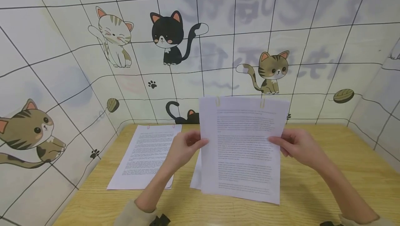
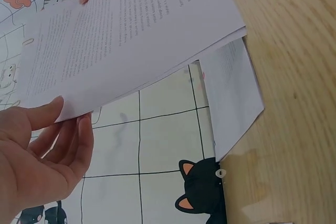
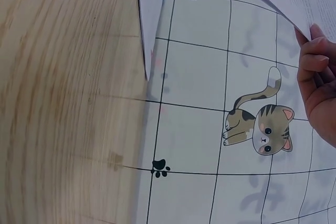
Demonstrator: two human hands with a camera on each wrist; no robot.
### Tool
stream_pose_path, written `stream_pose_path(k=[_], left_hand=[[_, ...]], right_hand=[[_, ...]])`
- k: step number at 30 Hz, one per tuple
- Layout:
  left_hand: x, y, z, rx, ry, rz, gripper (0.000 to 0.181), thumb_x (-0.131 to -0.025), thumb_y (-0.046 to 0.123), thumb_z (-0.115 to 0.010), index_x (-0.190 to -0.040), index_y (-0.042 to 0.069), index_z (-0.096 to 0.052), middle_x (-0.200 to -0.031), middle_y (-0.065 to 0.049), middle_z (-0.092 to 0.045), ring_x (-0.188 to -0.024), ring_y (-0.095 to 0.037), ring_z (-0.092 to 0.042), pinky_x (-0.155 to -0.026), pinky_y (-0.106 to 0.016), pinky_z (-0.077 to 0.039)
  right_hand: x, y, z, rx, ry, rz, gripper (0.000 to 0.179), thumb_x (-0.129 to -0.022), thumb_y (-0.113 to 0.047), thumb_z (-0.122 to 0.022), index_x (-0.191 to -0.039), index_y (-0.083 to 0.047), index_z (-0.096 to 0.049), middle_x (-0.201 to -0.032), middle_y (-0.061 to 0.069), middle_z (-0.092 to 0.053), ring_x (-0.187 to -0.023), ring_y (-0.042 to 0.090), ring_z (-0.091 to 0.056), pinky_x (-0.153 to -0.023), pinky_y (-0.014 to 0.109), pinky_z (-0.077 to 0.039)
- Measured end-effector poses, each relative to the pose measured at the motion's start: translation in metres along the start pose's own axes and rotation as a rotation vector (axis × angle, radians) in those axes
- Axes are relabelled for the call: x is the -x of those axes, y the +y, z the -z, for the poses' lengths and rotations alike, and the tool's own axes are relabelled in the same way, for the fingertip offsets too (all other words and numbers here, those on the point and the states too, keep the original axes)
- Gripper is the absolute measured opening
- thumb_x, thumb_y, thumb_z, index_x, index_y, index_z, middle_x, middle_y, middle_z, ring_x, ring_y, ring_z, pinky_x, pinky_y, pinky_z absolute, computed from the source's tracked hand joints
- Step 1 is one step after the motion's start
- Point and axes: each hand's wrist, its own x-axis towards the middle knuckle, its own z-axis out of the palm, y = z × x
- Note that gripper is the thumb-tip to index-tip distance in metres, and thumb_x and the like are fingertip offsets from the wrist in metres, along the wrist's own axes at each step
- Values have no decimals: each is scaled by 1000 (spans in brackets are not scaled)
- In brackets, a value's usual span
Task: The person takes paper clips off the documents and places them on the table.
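Printed pages (image 1: 243,151) with yellow paper clips (image 1: 262,103) along the top are hanging above the wood-grain table (image 1: 93,198), my left hand (image 1: 186,147) pinching their left edge between thumb and fingers, my right hand (image 1: 297,145) likewise pinching the right edge, while a red-clipped printed stack (image 1: 147,156) is lying off to the left

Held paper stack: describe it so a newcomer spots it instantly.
In the head view, find the wooden table in front of the cat-print wall. Over its middle, the left hand and right hand hold up a printed paper stack by its side edges. Yellow clips on its top edge set it apart from the flat stack at left, which has red clips.
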Motion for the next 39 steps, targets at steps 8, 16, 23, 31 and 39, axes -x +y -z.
stream_pose_path(k=[8,16,23,31,39], left_hand=[[-4,18,4,24,153,-195,15,-88,3,-77,-102,4,-72,-89,-5,-70,-82,-19,-69,-83,-32,-56],[-7,33,7,11,238,-383,19,-89,3,-76,-108,3,-72,-99,-4,-74,-84,-18,-68,-82,-29,-55],[-10,41,7,-6,281,-539,17,-89,0,-75,-105,4,-73,-105,-2,-75,-93,-17,-67,-85,-30,-52],[-11,44,5,-51,301,-597,10,-87,-2,-76,-95,3,-74,-93,-8,-74,-87,-19,-69,-82,-28,-55],[-11,41,5,-118,307,-558,7,-92,8,-74,-93,2,-73,-89,-4,-74,-83,-17,-68,-79,-28,-55]], right_hand=[[2,-1,-7,94,66,43,7,-94,-2,-69,-98,-7,-73,-56,-9,-49,-46,6,-43,-37,24,-28],[2,0,-11,159,82,91,11,-92,1,-71,-98,-8,-74,-57,-13,-48,-47,5,-44,-38,21,-29],[1,-3,-13,176,89,147,14,-90,4,-71,-97,-8,-74,-57,-15,-46,-46,2,-42,-37,19,-28],[2,-6,-15,203,69,135,15,-91,3,-70,-101,-7,-75,-57,-15,-46,-47,0,-41,-38,20,-29],[1,-7,-14,199,57,125,13,-92,1,-70,-100,-8,-75,-58,-15,-46,-47,1,-42,-39,20,-30]])
